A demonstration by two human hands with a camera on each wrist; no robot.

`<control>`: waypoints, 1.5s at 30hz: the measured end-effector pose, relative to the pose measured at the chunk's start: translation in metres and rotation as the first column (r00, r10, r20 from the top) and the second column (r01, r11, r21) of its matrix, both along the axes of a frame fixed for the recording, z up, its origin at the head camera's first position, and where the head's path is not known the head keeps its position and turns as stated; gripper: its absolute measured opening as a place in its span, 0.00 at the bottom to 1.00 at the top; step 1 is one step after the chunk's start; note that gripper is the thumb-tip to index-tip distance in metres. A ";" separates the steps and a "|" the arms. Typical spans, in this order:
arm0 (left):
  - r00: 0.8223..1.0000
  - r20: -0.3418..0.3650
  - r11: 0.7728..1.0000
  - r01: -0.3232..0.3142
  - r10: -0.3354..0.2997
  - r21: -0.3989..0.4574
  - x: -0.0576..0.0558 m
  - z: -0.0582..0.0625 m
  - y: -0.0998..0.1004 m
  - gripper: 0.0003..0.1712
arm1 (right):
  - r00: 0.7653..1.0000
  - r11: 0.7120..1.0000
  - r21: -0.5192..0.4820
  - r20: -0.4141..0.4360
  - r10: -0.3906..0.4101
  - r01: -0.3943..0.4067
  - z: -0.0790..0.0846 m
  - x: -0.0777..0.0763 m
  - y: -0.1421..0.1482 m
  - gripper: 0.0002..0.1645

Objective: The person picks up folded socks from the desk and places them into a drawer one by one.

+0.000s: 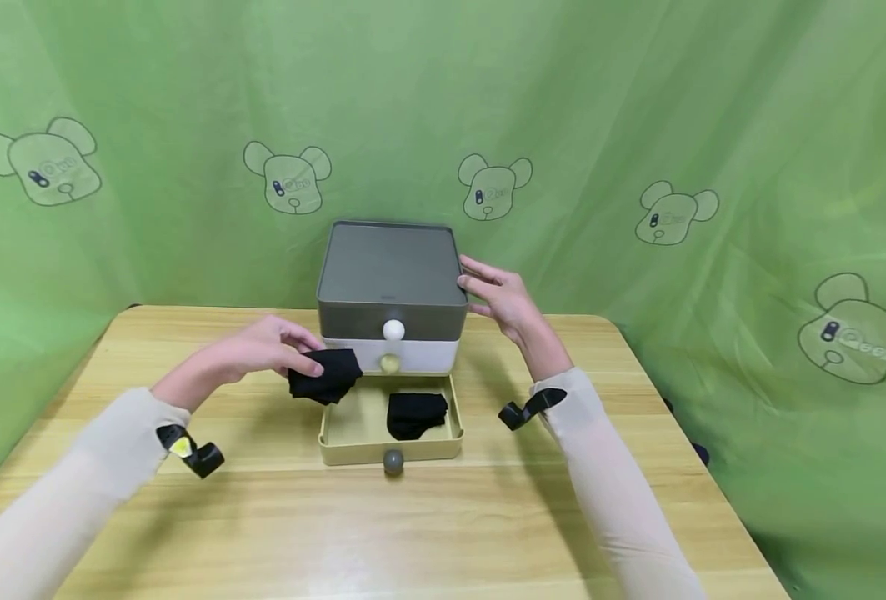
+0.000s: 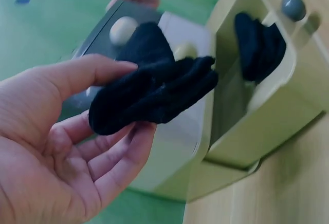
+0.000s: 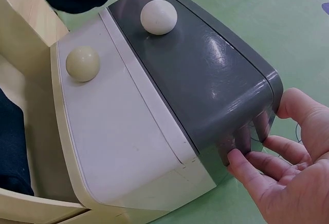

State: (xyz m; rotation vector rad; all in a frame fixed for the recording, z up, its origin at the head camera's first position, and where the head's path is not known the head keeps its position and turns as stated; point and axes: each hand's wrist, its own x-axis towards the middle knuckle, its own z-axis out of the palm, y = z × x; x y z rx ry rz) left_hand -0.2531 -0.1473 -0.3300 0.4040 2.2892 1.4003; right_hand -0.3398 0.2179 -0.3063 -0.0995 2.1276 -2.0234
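Note:
Between thumb and fingers my left hand [image 1: 266, 348] pinches a folded black sock [image 1: 327, 375], held over the left side of the pulled-out bottom drawer [image 1: 352, 417]. In the left wrist view the held sock [image 2: 149, 88] shows its folds. A second folded black sock [image 1: 416, 412] lies in the right part of that cream drawer. My right hand [image 1: 504, 298] touches the right side of the small drawer box [image 1: 390, 262], its fingers fairly straight against the dark grey top tier [image 3: 205, 70].
The middle white drawer [image 1: 435, 357] with a cream knob and the grey drawer with a white knob [image 1: 393, 330] are closed. A grey knob [image 1: 393, 462] sticks out in front of the open drawer. Behind the wooden table [image 1: 262, 517] hangs a green curtain [image 1: 397, 100].

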 end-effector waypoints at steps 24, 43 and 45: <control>0.949 -0.281 0.882 -0.004 -0.145 -0.470 -0.005 -0.020 0.066 0.09 | 1.000 1.000 0.006 -0.006 0.001 -0.001 0.000 -0.001 -0.001 0.34; 0.954 -0.199 0.894 0.122 -0.226 -0.430 -0.007 -0.047 0.082 0.14 | 1.000 1.000 0.005 0.003 -0.005 0.005 0.002 0.001 -0.001 0.34; 0.947 -0.215 0.886 0.123 -0.239 -0.446 -0.009 -0.049 0.081 0.14 | 1.000 1.000 0.004 0.002 -0.005 0.005 0.000 0.000 -0.001 0.34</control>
